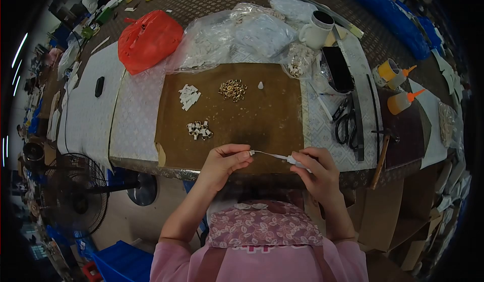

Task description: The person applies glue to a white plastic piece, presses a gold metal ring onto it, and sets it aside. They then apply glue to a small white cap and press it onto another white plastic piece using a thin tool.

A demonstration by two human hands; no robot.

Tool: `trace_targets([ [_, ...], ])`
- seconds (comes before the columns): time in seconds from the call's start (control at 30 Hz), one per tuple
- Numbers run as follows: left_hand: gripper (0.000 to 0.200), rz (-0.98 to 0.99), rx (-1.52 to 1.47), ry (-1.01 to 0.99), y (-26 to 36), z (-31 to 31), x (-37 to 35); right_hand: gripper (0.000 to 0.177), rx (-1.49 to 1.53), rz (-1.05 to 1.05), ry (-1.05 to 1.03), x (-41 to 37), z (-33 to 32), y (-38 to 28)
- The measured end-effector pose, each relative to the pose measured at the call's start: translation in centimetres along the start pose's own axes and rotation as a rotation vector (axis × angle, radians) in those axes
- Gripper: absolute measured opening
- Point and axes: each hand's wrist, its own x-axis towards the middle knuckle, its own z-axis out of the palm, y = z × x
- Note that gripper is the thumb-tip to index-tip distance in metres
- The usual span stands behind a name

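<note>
My left hand [229,163] pinches a small white tab [252,152] between thumb and fingertips, over the front part of the brown mat [272,110]. My right hand [318,173] is closed on a small white bottle with a long thin nozzle [291,159]. The nozzle points left, its fine tip right at the tab. Beyond my left hand lies a pile of white tabs with gold-coloured fittings [200,130]. Farther back are a pile of flat white strips [189,97], a heap of small gold-coloured metal pieces [232,90] and a small white cap-like piece [260,85].
Clear plastic bags [212,40] and a red bag [150,41] line the back. On the right are a white mug [316,30], a phone [337,69], black scissors [346,127], a hammer [381,158] and orange-tipped bottles [401,102]. A fan [75,196] stands at lower left.
</note>
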Motion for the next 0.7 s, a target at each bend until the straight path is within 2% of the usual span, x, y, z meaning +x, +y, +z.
trace_targets([
  [0.13, 0.021, -0.01, -0.01, 0.011, 0.01, -0.06, 0.01, 0.039, 0.04, 0.028, 0.033, -0.16, 0.02, -0.04],
  [0.33, 0.021, -0.014, -0.027, 0.002, -0.06, -0.07, 0.04, 0.039, -0.012, -0.025, -0.031, 0.15, 0.19, 0.04],
  [0.53, 0.021, -0.025, -0.049, 0.004, -0.22, -0.41, 0.24, 0.038, 0.028, -0.012, 0.023, 0.08, 0.12, -0.02],
  [0.7, 0.022, -0.029, -0.061, -0.006, -0.28, -0.5, 0.24, 0.039, -0.004, -0.026, -0.027, 0.26, 0.22, -0.11],
])
